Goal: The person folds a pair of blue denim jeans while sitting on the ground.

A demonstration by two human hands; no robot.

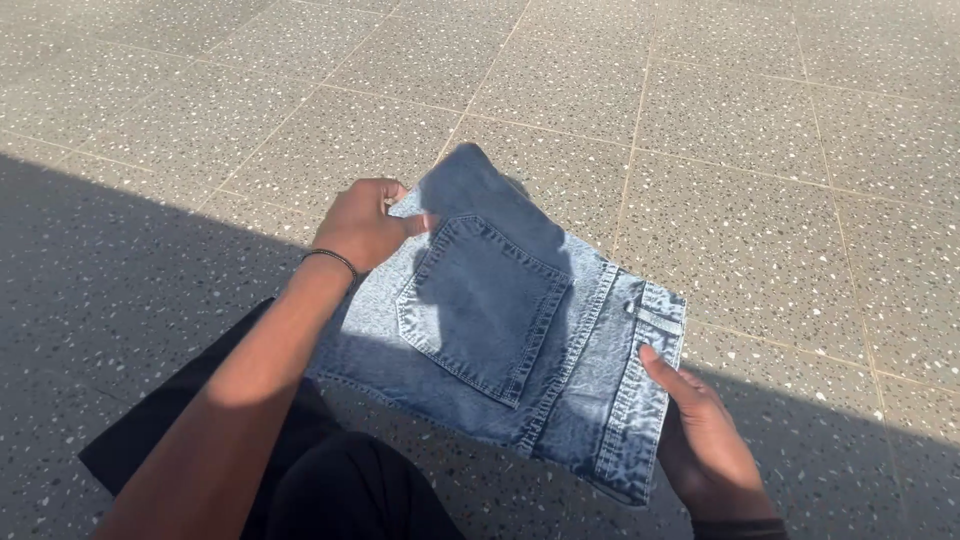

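A single head-mounted view looks steeply down and forward from close range. It frames both hands near centre, the left hand [362, 225] beyond and left of the right hand's fingers [672, 376].

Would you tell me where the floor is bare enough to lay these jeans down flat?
Bare tiled floor spreads beyond and to the right of the folded jeans. Nearer in it is crowded: left hand, right hand and the black-clad legs.
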